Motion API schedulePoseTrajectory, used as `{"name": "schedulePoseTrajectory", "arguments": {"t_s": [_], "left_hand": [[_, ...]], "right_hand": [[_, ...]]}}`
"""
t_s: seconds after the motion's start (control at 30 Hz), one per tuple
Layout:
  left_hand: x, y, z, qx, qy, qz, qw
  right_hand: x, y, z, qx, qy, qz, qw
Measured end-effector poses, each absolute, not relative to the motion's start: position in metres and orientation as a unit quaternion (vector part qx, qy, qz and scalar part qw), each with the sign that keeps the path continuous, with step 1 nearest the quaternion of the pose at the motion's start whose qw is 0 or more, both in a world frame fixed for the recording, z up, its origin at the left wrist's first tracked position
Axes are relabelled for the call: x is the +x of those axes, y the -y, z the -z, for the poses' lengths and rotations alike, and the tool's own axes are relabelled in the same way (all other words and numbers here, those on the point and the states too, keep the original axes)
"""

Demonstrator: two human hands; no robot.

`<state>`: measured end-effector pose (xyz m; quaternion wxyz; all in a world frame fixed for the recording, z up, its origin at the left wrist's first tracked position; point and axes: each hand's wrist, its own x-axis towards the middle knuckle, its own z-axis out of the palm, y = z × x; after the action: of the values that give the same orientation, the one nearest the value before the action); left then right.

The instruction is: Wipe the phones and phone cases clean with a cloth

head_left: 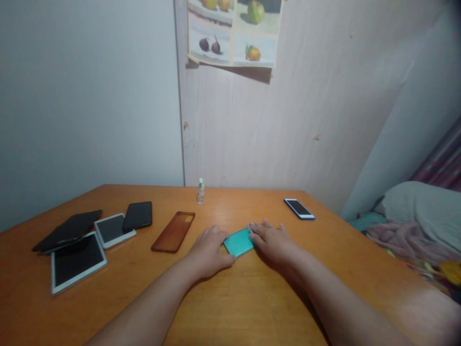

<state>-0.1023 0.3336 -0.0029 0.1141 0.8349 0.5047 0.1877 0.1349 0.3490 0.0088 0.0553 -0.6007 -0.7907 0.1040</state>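
A turquoise phone [238,241], back or case side up, lies tilted on the tabletop between my two hands. My left hand [210,252] grips its left end, thumb at the near corner and fingers bent along the far side. Over the right end rests my right hand [272,241], its fingers covering that part of the phone. A small pale grey patch shows under those fingertips; I cannot tell what it is. Just left of my left hand lies a brown translucent phone case [173,233] with a camera cutout.
On the left are a white-framed tablet [78,262], a dark folded cover [70,229], a smaller white tablet [113,229] and a black device [138,215]. A small clear bottle [200,193] stands at the back. Far right lies a blue-edged phone [299,209]; bedding [421,216] is beyond the table [223,312].
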Motion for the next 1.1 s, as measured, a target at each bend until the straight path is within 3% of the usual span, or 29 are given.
{"name": "schedulePoseTrajectory", "arguments": {"t_s": [1.1], "left_hand": [[-0.095,-0.327,-0.007,0.827,-0.529,-0.160,0.101]], "right_hand": [[0.132,-0.331,-0.030,-0.596,0.799,-0.078,0.002]]}}
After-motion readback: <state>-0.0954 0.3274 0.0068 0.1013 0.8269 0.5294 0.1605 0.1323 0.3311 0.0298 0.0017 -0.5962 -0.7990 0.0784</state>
